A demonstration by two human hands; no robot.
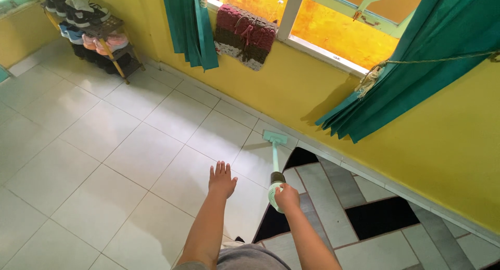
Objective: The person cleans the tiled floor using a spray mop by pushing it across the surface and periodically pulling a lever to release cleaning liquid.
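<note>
My right hand (287, 197) grips the handle end of a mint-green stick vacuum (275, 173). Its thin tube runs away from me to a flat floor head (274, 139) resting on the white tiled floor (104, 140) close to the yellow wall. My left hand (222, 179) hovers beside it, palm down, fingers spread, holding nothing. Both forearms reach out from the bottom of the view.
A grey, black and white patterned rug (333, 207) lies at the right under the vacuum body. Teal curtains (406, 72) hang by the window, with a knitted cloth (245, 35) over the sill. A shoe rack (96, 33) stands at the far left.
</note>
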